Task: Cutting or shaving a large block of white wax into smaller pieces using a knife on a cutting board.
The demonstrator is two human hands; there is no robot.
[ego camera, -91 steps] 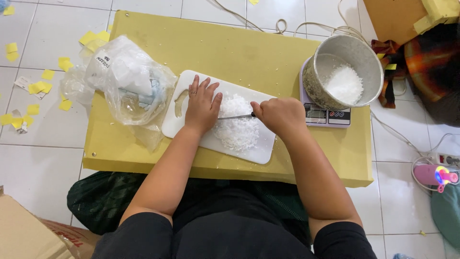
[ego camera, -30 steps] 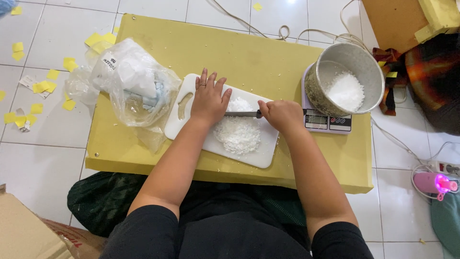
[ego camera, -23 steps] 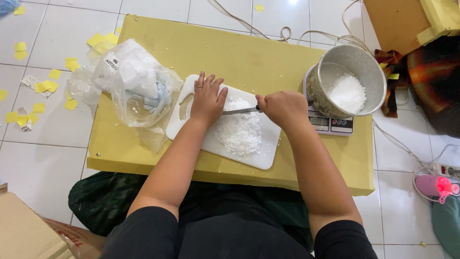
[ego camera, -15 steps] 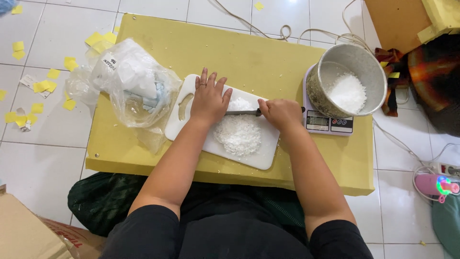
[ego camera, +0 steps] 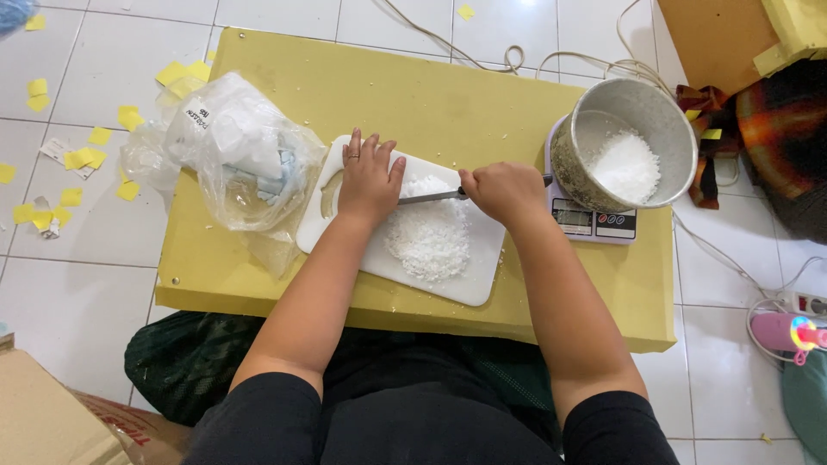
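Observation:
A white cutting board (ego camera: 469, 280) lies on a low yellow table (ego camera: 431, 95) and carries a pile of white chopped flakes (ego camera: 428, 237). My right hand (ego camera: 504, 191) is shut on the handle of a knife (ego camera: 431, 197), whose blade lies across the far side of the pile. My left hand (ego camera: 369, 176) rests flat, fingers spread, over the blade's tip end on the board. A metal pot (ego camera: 633, 142) with more white flakes sits on a digital scale (ego camera: 594, 222) at the right.
A clear plastic bag (ego camera: 237, 151) with white contents lies at the table's left. Yellow paper scraps (ego camera: 82, 159) litter the tiled floor. Cables (ego camera: 517, 60) run behind the table. A cardboard box (ego camera: 43, 422) stands bottom left; a power strip (ego camera: 810, 303) lies right.
The knife has rocked up and down across the far side of the pile, and the flakes have been shifted slightly. Both hands stay in the same places on the board.

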